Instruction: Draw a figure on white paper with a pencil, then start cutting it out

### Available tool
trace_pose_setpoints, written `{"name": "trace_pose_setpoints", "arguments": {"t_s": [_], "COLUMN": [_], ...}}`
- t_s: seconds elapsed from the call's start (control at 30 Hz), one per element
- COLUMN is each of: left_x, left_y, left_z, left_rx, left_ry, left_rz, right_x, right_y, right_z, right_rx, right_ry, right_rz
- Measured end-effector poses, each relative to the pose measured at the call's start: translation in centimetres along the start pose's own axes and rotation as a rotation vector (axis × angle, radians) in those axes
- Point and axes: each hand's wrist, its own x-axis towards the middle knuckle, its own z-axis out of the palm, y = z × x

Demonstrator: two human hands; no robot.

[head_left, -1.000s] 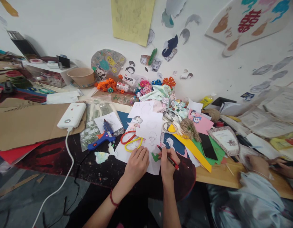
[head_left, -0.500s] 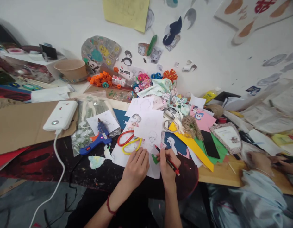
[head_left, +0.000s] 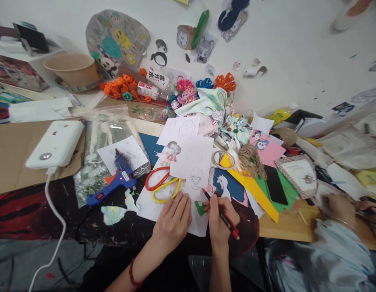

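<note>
Sketch apparently mid-drawing: right hand grips pen, tip close by; left hand lies flat over papers. Next stroke likely calls for steady papers.

**Soft grey light, with edges that stretch and smear**

On my feed the light is soft and even, turning the wall a cool grey; I cannot tell where it comes from. The drawing paper is among the brightest patches, its pencil lines faint to me. Small glints sit on the clear plastic bag. Below the dark tabletop, the floor is dim. I read the left hand and right hand well enough, though the red pen looks slightly soft. Toward the borders my view stretches: a neighbour's pale sleeve bulges, and an upper-right wall decoration blurs.
</note>
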Motion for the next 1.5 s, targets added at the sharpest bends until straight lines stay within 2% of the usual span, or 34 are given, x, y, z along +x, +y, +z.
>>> {"name": "trace_pose_setpoints", "arguments": {"t_s": [0.57, 1.0, 1.27, 1.4, 1.5], "left_x": [0.2, 0.1, 0.3, 0.2, 0.0], "left_y": [-0.1, 0.0, 0.0, -0.1, -0.2], "left_z": [-0.2, -0.1, -0.2, -0.2, -0.3], "left_rx": [0.012, 0.014, 0.014, 0.001, -0.021], "left_ry": [-0.012, -0.007, -0.009, -0.019, -0.031], "left_rz": [0.005, 0.004, 0.009, 0.004, 0.014], "right_x": [-0.2, -0.2, -0.5, -1.6, -2.8], "right_y": [0.6, 0.5, 1.1, -0.6, -2.6], "right_z": [0.0, 0.0, -0.5, -0.4, 0.8], "right_rx": [-0.022, -0.012, -0.012, -0.051, -0.086], "right_ry": [0.057, 0.061, 0.106, 0.125, 0.015], "right_rz": [0.075, 0.067, 0.021, -0.054, -0.062]}}
